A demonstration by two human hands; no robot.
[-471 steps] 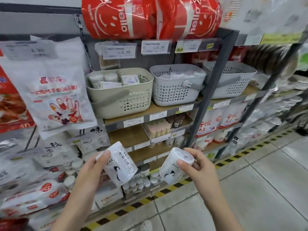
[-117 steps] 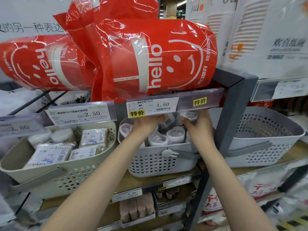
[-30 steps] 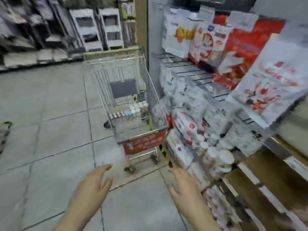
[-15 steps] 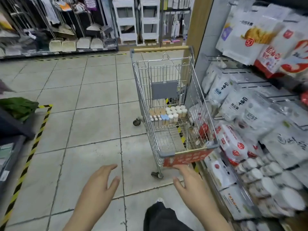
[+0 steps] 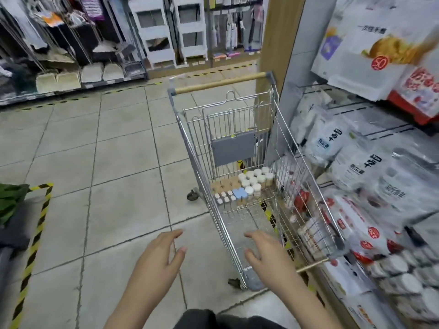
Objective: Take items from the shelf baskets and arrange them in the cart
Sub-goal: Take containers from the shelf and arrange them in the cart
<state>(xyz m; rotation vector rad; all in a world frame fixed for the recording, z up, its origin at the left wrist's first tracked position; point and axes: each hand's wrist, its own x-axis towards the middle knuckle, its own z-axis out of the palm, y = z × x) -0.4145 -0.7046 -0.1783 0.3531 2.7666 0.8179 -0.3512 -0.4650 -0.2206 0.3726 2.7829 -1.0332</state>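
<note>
1. So your cart point(image 5: 237, 186) stands just ahead of you, close beside the racks of packaged goods point(image 5: 370, 176) on your right, its wooden handle point(image 5: 221, 83) at the far end.
2. Already standing in neat rows at the far end of the cart floor are small white-capped containers point(image 5: 255, 180), smaller bottles point(image 5: 224, 198) and a blue item point(image 5: 238, 193); the near half of the floor is bare wire.
3. Your left hand point(image 5: 159, 257) hangs over the tiles beside the cart, fingers spread, holding nothing.
4. Your right hand point(image 5: 263, 252) reaches over the cart's near end, fingers loosely apart, also empty.
5. By my reckoning you are partway: room remains, and the shelf baskets are out of view.
</note>
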